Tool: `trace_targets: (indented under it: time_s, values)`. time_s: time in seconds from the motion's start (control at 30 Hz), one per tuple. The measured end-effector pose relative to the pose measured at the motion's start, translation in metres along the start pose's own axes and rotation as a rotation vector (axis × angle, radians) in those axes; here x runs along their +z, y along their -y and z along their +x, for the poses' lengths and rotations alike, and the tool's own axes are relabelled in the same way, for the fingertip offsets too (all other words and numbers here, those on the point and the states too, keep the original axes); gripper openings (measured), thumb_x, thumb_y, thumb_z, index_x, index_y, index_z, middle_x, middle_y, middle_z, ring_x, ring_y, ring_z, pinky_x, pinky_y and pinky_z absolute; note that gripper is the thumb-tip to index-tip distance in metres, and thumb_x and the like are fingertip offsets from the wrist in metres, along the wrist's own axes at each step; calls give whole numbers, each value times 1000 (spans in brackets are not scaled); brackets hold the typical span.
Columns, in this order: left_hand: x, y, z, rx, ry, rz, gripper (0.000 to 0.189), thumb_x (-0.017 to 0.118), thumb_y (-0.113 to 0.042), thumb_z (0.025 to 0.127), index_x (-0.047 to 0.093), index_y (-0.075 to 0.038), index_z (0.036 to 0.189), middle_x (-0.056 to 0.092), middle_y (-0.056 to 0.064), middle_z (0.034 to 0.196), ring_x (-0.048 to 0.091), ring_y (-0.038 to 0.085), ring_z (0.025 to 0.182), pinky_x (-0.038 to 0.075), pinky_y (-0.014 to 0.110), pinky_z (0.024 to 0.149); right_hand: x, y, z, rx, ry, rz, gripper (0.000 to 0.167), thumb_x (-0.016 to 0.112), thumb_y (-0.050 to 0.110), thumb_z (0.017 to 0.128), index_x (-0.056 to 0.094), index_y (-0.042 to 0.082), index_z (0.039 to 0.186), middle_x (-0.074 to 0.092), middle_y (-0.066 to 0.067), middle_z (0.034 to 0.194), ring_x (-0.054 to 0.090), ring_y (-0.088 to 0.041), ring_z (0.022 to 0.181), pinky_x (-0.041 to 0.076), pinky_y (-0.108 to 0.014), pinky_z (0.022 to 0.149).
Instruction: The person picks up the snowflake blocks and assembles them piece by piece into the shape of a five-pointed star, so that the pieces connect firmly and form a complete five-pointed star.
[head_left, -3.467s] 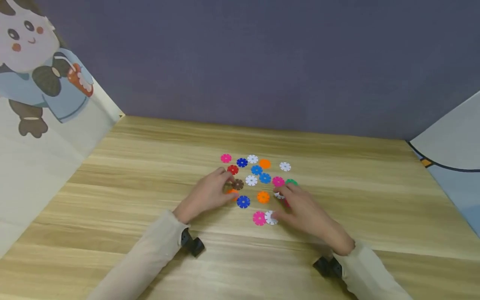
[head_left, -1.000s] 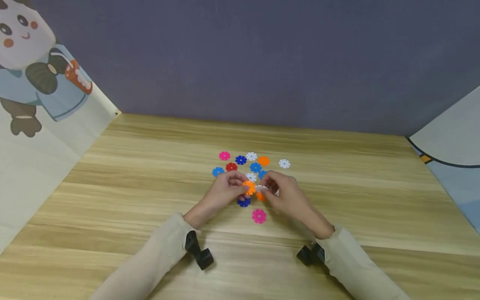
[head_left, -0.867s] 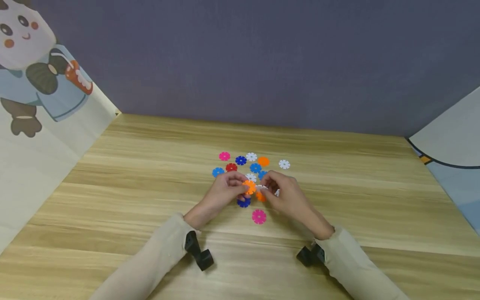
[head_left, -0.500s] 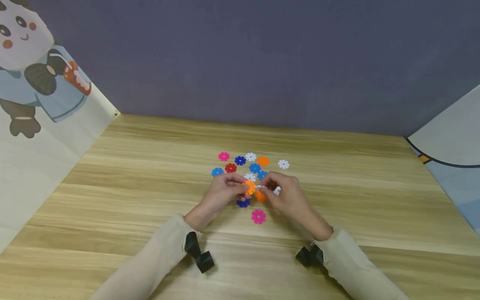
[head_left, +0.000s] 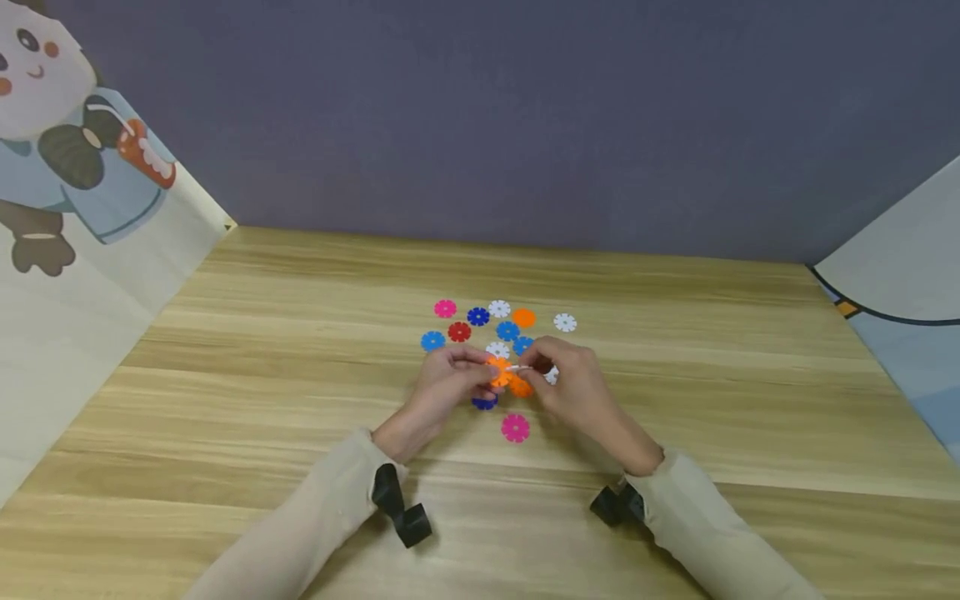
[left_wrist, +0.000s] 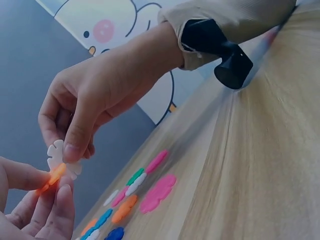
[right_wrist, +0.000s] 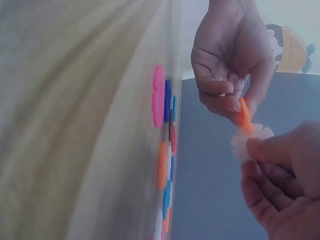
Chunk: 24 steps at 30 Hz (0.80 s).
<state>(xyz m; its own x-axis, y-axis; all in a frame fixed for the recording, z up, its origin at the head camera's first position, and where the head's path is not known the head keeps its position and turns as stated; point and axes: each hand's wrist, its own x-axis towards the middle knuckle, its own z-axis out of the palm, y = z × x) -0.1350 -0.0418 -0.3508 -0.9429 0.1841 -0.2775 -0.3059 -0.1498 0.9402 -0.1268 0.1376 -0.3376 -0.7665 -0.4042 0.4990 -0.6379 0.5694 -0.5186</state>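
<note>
My left hand [head_left: 442, 387] pinches an orange notched snowflake disc [head_left: 498, 372] between thumb and fingers. Opposite it, my right hand [head_left: 576, 387] pinches a white snowflake disc [left_wrist: 55, 151] by its edge. The two discs meet edge to edge above the table, turned crosswise to each other, as both wrist views show. How deep their slots sit in one another cannot be told. Beneath the hands lie a dark blue disc [head_left: 484, 402] and another orange disc [head_left: 521, 387], both partly hidden. A pink disc [head_left: 515, 428] lies nearer to me.
Loose discs lie flat on the wooden table [head_left: 300, 333] beyond my hands: a red one [head_left: 460, 332], a light blue one [head_left: 432, 342], a white one [head_left: 565, 322] and several more. A dark partition [head_left: 525, 125] rises along the table's far edge.
Earlier, both hands reached down to discs on the table. Since then they have lifted an orange and a white disc and drawn together. Over the last second the white disc has turned more edge-on.
</note>
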Motion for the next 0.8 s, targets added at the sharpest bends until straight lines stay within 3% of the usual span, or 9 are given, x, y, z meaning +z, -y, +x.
trace_targets:
  time_s: [0.17, 0.3, 0.5, 0.7, 0.8]
  values:
    - [-3, -3, 2, 15, 0, 30, 21, 61, 8, 84, 58, 9, 105, 66, 7, 81, 65, 14, 64, 56, 22, 62, -6, -2, 2, -11, 2, 8, 10, 72, -3, 79, 65, 2, 81, 67, -8, 76, 64, -17, 68, 57, -28, 63]
    - [-6, -5, 4, 32, -31, 26, 20, 60, 8, 85, 58, 9, 104, 65, 6, 80, 64, 12, 63, 55, 22, 60, -9, -3, 3, 33, 36, -10, 12, 73, -5, 77, 64, 2, 81, 67, -7, 76, 63, -16, 68, 57, -30, 62]
    - [-10, -7, 5, 40, -56, -9, 19, 59, 10, 84, 56, 6, 102, 66, 2, 75, 63, 13, 62, 54, 23, 61, -11, -1, 3, 118, 230, -50, 8, 72, 3, 81, 65, 4, 84, 65, -2, 76, 57, -10, 68, 54, -26, 62]
    - [-9, -9, 5, 92, -77, -101, 17, 58, 15, 81, 54, 3, 93, 62, 3, 71, 62, 12, 61, 56, 23, 61, -10, 2, 2, 130, 387, -44, 10, 72, 4, 80, 65, 5, 87, 65, 0, 78, 56, -7, 70, 51, -18, 63]
    - [-8, -9, 5, 119, -98, -102, 18, 58, 16, 80, 53, 2, 91, 61, 3, 72, 62, 13, 62, 56, 24, 63, -10, 2, 0, 116, 452, -32, 13, 72, 2, 79, 65, 4, 91, 65, -1, 81, 57, -8, 73, 51, -18, 66]
